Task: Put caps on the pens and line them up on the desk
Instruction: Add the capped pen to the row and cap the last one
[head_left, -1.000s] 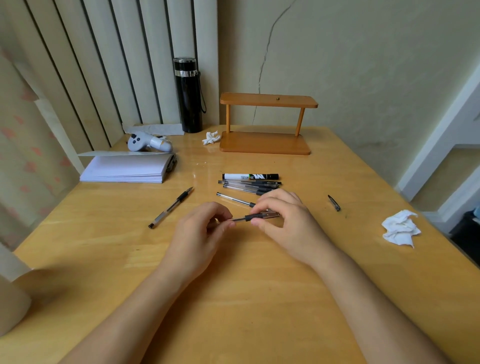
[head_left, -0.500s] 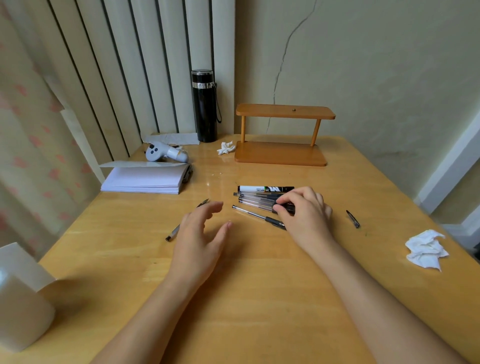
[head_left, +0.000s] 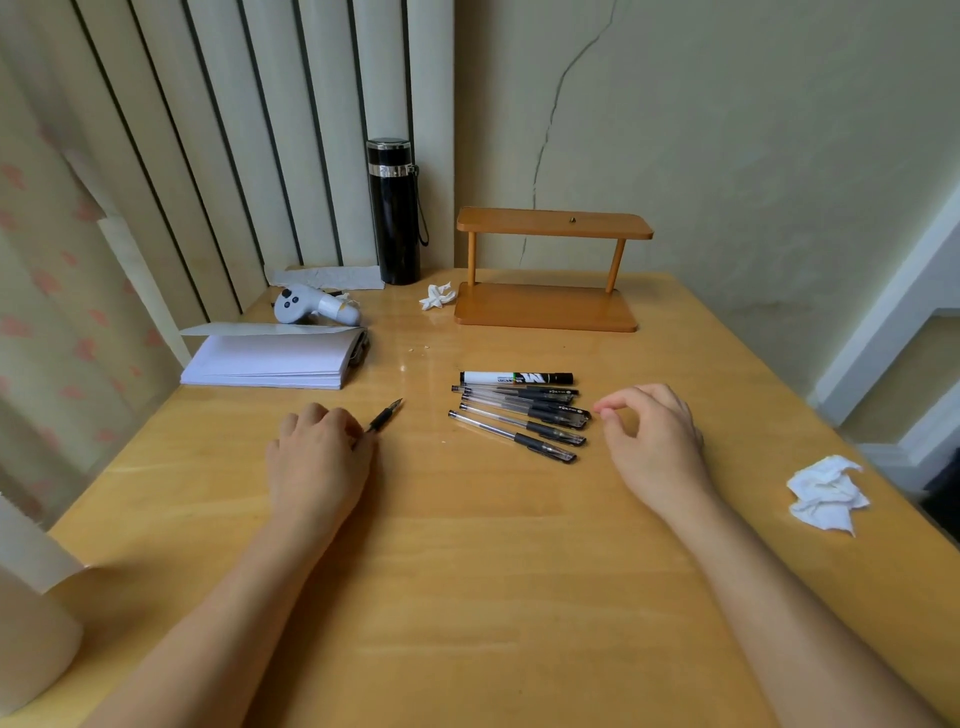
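A black-and-white marker (head_left: 517, 378) and several capped clear gel pens (head_left: 524, 415) lie side by side mid-desk, the nearest pen (head_left: 511, 436) angled slightly. Left of that row an uncapped black pen (head_left: 385, 417) points up and right, and only its tip end shows. My left hand (head_left: 319, 457) lies over the rest of its barrel, fingers closed around it. My right hand (head_left: 654, 441) hovers just right of the row with fingers loosely curled and apart, holding nothing. A dark sliver at the right hand's far edge may be a loose cap; I cannot tell.
A wooden shelf (head_left: 545, 306), black flask (head_left: 395, 213), small crumpled paper (head_left: 437, 296), white controller (head_left: 311, 306) and paper stack (head_left: 270, 358) sit at the back. A crumpled tissue (head_left: 826, 496) lies near the right edge. A paper roll (head_left: 31, 623) stands front left.
My right hand laid the capped pen into the row and drew back to the right. My left hand moved left and closed on the uncapped pen. The camera view shifted.
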